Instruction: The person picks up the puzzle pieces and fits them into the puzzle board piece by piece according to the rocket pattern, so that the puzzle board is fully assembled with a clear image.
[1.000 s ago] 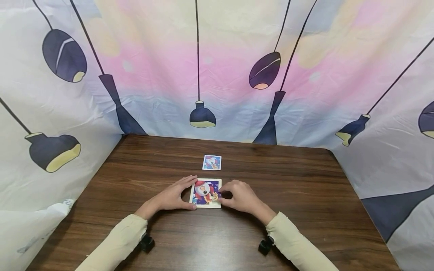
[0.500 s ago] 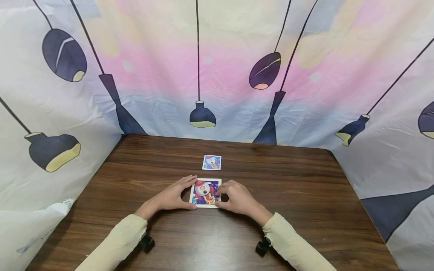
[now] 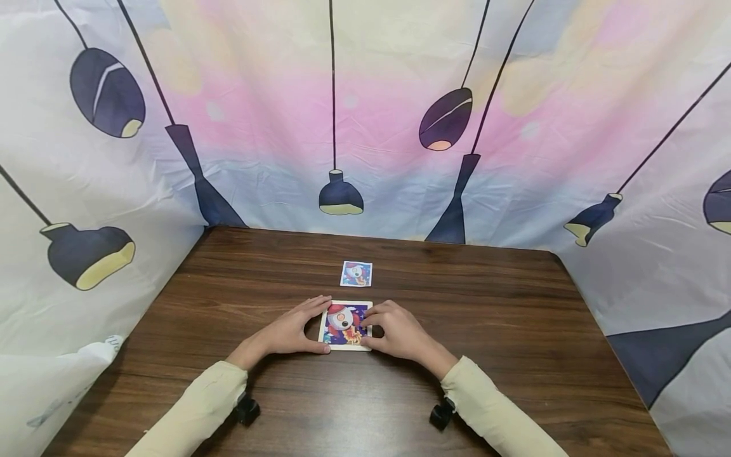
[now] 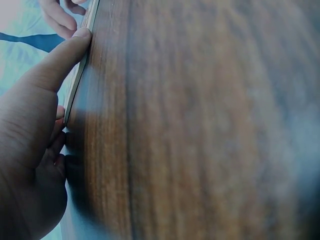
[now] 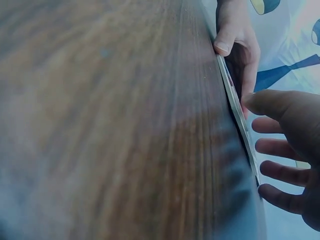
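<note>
A square picture puzzle [image 3: 344,320] with a cream frame lies flat on the table in the head view, showing a white and red character on dark purple. My left hand [image 3: 291,330] holds its left side, thumb at the near corner and fingers at the far corner. At its right side, my right hand [image 3: 400,331] touches the picture with its fingertips, thumb near the lower right part. In the left wrist view, the left thumb [image 4: 67,57] lies against the frame's thin edge. The right wrist view shows the right fingers [image 5: 277,148] spread beside the frame, with no loose piece visible between them.
Beyond the puzzle lies a small square card [image 3: 356,273] with a similar picture. The brown wooden table [image 3: 485,292] is bordered by a curtain [image 3: 274,127] printed with hanging lamps. A black wrist camera [image 3: 441,414] sits below each sleeve cuff.
My right hand has shifted slightly left onto the puzzle's right side. The pale patch at its lower right now shows orange and purple picture. My left hand stays in place.
</note>
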A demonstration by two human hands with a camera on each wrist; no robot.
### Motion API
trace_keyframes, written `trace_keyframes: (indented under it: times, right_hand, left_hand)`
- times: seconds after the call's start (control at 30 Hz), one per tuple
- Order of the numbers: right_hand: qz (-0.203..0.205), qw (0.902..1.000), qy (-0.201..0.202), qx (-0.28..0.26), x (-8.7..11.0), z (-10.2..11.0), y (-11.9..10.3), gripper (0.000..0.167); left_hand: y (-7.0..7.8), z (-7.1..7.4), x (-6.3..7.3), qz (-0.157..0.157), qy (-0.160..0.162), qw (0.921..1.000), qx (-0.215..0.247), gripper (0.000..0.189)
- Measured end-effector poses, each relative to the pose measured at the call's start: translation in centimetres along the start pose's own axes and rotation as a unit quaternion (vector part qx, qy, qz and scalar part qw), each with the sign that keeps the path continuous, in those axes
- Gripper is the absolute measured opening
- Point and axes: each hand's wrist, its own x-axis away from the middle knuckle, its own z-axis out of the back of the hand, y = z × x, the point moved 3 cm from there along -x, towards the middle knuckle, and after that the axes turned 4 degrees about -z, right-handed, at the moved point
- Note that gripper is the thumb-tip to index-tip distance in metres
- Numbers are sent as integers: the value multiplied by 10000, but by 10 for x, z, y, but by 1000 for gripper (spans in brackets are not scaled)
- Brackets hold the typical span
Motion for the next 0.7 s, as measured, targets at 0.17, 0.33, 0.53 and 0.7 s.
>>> trace_keyframes:
  times: [0.17,0.33,0.53,0.7]
  right_hand:
    - [-17,9999,-163,21,-1,-1,-3,32]
    - [-15,9998,-171,30,-3,-1,-5,30]
    - [-52,9998,-180,89,-4,-1,-6,29]
    - [-80,9997,-226,0,-2,-1,-6,33]
  left_hand:
    - [0,-1,-1,-2,-11,10000,8,107]
    - [0,-1,-2,-4,-24,10000,-4,107]
    - [1,0,-1,-35,-14,10000,24,107]
    - [1,0,0,-31,-50,9999,89,107]
